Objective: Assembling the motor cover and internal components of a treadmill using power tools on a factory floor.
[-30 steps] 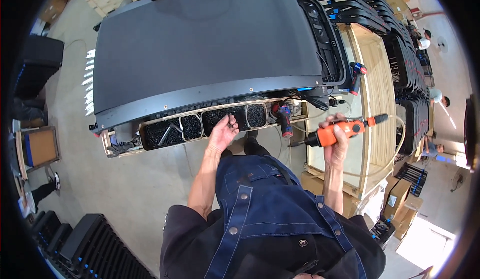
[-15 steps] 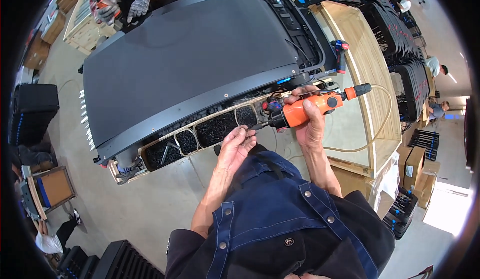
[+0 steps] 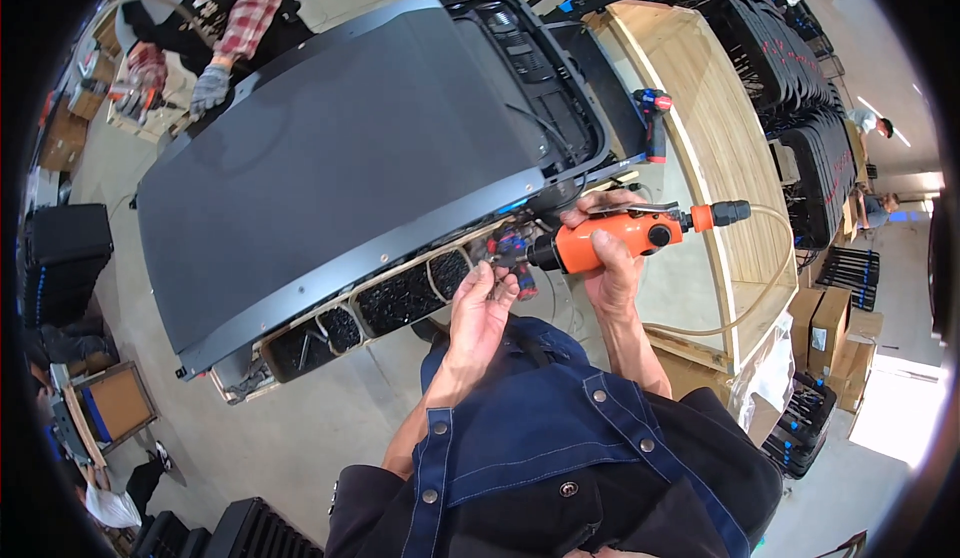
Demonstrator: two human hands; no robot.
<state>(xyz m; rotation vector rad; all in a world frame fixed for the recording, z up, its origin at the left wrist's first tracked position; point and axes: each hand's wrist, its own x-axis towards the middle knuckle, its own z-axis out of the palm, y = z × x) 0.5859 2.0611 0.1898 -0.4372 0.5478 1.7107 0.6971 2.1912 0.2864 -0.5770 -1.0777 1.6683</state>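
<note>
1. Far left — black cases [image 3: 65, 263] stand on the concrete floor [image 3: 300, 428], and an open cardboard box [image 3: 110, 403] sits below them.
2. Upper left — another person in a plaid shirt works at the far end of the machine; that person's gloved hand [image 3: 208, 86] rests near its top corner.
3. Centre — a large treadmill [image 3: 340, 168] lies tilted across the view, its dark belt deck facing up. The near edge is open and shows a row of black compartments [image 3: 400, 298] in a metal frame.
4. Left hand [image 3: 480, 308] — raised just below the open edge, fingers curled together and pinched at the tips. Whether a small part sits between them cannot be determined.
5. Right hand [image 3: 610, 258] — closed around the body of an orange pneumatic screwdriver [image 3: 620, 240], held roughly level. The tool's black nose points left at the treadmill's near edge, just beside the left fingertips.
6. Air hose [image 3: 770, 268] — leaves the rear of the tool and loops down to the right.
7. Right — a wooden crate [image 3: 720, 148] stands beside the treadmill, with a second red and black power tool [image 3: 655, 123] resting against its wall.
8. Far right — stacked black frames [image 3: 800, 88] and cardboard boxes [image 3: 835, 323].
</note>
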